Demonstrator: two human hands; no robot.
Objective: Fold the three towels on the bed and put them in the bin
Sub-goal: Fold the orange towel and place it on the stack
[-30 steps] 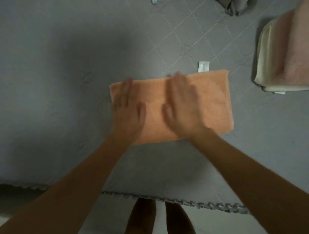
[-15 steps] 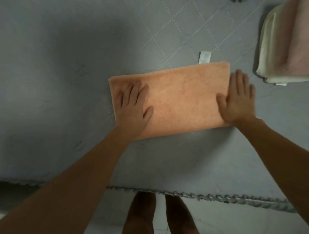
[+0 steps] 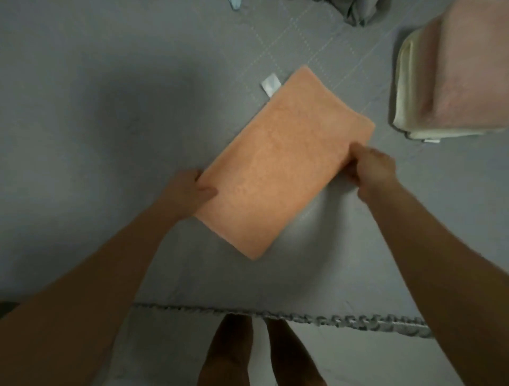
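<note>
Nearest: person's bare feet (image 3: 261, 355) on pale floor at btm center, just below bed (image 3: 82, 137) edge w/ its scalloped grey trim (image 3: 344, 321). Both forearms reach up from the btm corners over the grey quilted bedspread. Left hand (image 3: 187, 190) grips the left long edge of the folded orange towel (image 3: 283, 165), thumb on top of the fabric, fingers tucked under & hidden. Right hand (image 3: 371, 168) pinches the right long edge nr the far-right corner, thumb on top, fingers curled under, so both hands closed on the towel. Towel is a tidy rectangle, turned diagonal: near corner points toward the person, far corner up-right; sits mid-bed, center of view. Can't tell if it's lifted off the bedspread or lying flat, though a soft shadow shows under its right side. Small white care tag (image 3: 271, 86) sticks out at its far-left edge. Farther right, well apart from the orange one: stack of folded towels at far-right edge, pink towel (image 3: 473, 69) on top of cream towel (image 3: 407, 91), partly cut by frame. At far top, a crumpled grey cloth (image 3: 358, 12) & a small pale blue scrap (image 3: 235, 3), both cropped. Slight blur overall.
</note>
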